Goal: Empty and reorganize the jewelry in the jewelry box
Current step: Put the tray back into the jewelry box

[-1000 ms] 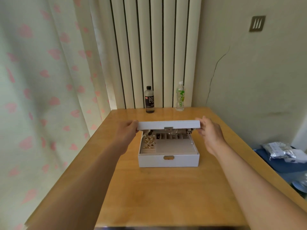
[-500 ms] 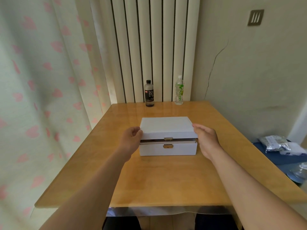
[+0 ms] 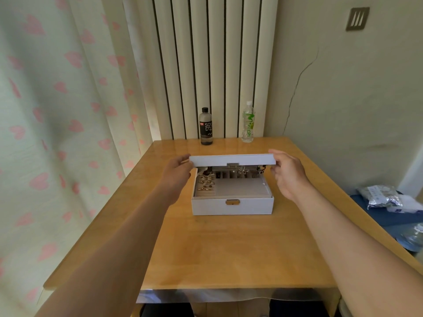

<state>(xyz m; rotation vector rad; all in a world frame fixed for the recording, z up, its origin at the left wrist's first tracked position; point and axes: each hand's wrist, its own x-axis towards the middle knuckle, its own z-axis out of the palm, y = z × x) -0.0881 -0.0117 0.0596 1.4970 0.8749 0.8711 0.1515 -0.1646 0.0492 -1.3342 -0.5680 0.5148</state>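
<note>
While the lid (image 3: 231,160) sat half raised: jewelry box (image 3: 232,208) showed rings (image 3: 207,183) at its left.
Left hand (image 3: 176,173): pinched lid's left end.
Right hand (image 3: 287,173): gripped lid's right end.

A person's two arms show, both bare from hand to frame edge. The left hand (image 3: 176,173) and right hand (image 3: 288,177) are bare too, with short, plain fingernails on the right.

Both bare arms stretch forward, converging. The left hand (image 3: 177,174) grips the left end of the lid (image 3: 232,160), fingers curled; the right hand (image 3: 289,176) pinches its right end, thumb on top.
</note>
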